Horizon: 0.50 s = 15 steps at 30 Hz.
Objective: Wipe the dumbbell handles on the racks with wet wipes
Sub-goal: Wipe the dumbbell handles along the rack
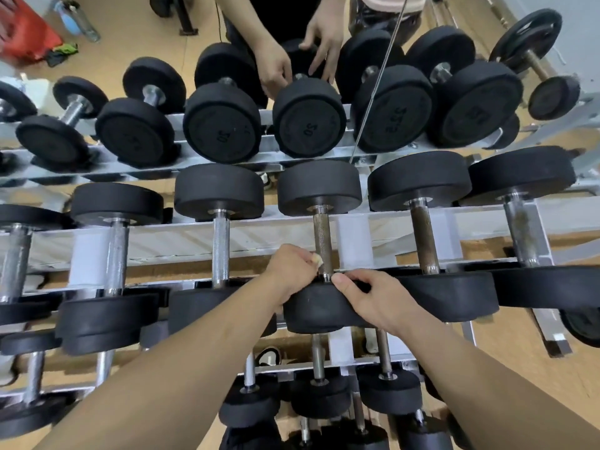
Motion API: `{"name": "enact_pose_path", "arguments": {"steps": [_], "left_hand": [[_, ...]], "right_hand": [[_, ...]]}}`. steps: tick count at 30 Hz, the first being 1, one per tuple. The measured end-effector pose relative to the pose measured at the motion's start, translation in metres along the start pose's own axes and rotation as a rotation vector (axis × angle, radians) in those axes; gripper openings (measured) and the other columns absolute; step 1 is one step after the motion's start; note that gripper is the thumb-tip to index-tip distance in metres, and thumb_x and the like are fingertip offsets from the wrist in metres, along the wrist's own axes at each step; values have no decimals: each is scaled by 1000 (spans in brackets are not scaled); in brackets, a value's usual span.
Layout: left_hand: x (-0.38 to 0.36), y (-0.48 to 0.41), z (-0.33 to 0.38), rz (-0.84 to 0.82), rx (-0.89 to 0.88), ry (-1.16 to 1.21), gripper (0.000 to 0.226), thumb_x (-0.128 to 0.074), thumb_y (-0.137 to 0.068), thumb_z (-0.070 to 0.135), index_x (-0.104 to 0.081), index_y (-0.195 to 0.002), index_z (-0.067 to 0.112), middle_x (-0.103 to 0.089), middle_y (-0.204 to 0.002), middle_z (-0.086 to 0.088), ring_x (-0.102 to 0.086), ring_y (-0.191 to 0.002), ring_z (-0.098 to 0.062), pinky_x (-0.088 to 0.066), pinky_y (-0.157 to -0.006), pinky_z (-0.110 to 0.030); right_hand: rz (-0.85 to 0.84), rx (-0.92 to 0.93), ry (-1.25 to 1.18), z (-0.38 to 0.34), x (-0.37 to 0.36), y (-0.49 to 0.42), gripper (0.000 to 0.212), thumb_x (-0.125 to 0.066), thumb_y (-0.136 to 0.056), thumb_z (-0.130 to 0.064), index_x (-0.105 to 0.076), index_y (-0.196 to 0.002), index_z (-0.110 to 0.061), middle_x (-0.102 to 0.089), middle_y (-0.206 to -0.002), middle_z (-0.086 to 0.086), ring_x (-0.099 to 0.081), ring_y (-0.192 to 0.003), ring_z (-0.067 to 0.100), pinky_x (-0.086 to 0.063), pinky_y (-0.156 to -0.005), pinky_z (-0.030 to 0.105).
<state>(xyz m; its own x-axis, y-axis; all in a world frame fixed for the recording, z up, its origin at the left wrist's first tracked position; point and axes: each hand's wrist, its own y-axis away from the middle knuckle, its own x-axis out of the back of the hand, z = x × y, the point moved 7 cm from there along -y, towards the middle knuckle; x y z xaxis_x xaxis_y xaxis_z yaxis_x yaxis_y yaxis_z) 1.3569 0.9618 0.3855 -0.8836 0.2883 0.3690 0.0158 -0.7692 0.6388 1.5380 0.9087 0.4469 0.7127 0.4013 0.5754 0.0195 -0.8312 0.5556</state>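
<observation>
Left hand [292, 271] pinches a small crumpled wipe [317, 260] and presses it to the left side of the knurled handle [323, 238], low down at its near end. Right hand [373, 298] sits just beside it, fingers curled over the near head [319, 311] of the same dumbbell, thumb at the handle's base. The dumbbell lies across the middle rack [276, 227], between a shiny handle [220, 248] on the left and a rusty handle [425, 235] on the right.

I read black dumbbell heads [319, 186], a crosshatch-knurled brown-grey handle [323, 241], a silver-grey rack [269, 224], and a red bag [26, 30] at ten o'clock.
</observation>
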Motion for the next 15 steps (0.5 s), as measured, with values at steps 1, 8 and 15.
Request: {"name": "enact_pose_path", "arguments": {"steps": [1, 8, 15], "left_hand": [[4, 8, 3, 10, -8, -24, 12, -68, -89, 11, -80, -89, 14, -74, -85, -1, -67, -82, -16, -56, -72, -25], [28, 86, 35, 145, -181, 246, 18, -61, -100, 13, -78, -99, 18, -80, -94, 0, -75, -92, -18, -61, -88, -33], [39, 105, 37, 193, -78, 336, 7, -65, -100, 18, -68, -100, 11, -78, -96, -10, -75, -89, -20, -62, -76, -29]], "right_hand": [[-10, 5, 9, -1, -1, 0, 53, -52, -92, -72, -70, -121, -32, -70, -122, -11, -60, -116, 13, -45, -97, 27], [-17, 50, -17, -5, -3, 7, 61, -50, -93, -72, -62, -136, -31, -65, -135, -6, -58, -122, 20, -47, -103, 34], [0, 36, -190, -16, -2, 28, 43, -60, -96, -55, -61, -135, -35, -61, -119, -16, -56, -113, 10, -48, -102, 31]]}}
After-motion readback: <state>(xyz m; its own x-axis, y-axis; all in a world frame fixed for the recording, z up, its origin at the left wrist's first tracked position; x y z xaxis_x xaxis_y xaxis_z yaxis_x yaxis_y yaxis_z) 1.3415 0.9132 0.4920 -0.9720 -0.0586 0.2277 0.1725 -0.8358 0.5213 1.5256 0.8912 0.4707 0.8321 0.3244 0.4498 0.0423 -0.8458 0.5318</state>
